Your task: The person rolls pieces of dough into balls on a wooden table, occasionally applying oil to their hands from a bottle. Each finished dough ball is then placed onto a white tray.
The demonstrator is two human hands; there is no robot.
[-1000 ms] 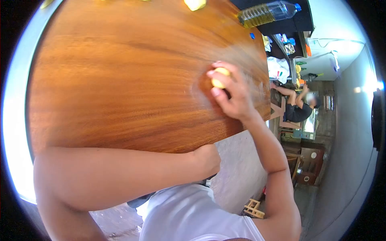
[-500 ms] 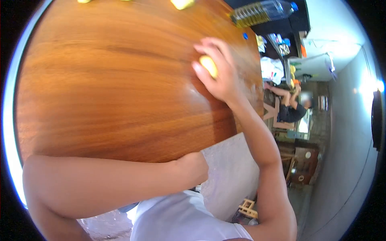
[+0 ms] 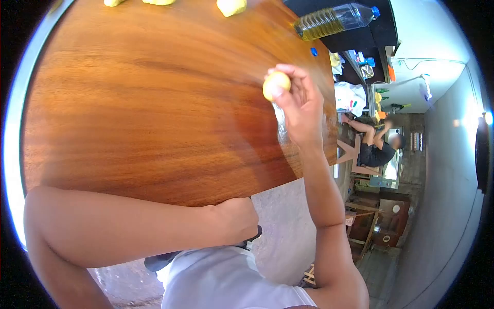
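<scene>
My right hand (image 3: 303, 105) is raised over the right part of the wooden table (image 3: 154, 108), gripping a round yellow dough ball (image 3: 277, 85) between thumb and fingers. A shiny wet-looking patch shows on the wood beneath it. My left arm lies bent along the near table edge, with my left hand (image 3: 237, 220) in front of my body. That hand looks curled, but its fingers are hidden. Several more yellow dough pieces, one of them a lump (image 3: 231, 6), lie at the far edge, partly cut off by the frame.
A plastic bottle of yellow oil (image 3: 334, 21) lies sideways in the tilted view at the far right, near a blue cap (image 3: 314, 52). Shelves with goods stand beyond, by a white plastic bag (image 3: 351, 98). A person (image 3: 378, 149) sits in the background.
My right hand was cupped low over the dough ball at the table; now it has lifted and turned, with the ball held up at its fingertips. The left hand stays near the table edge.
</scene>
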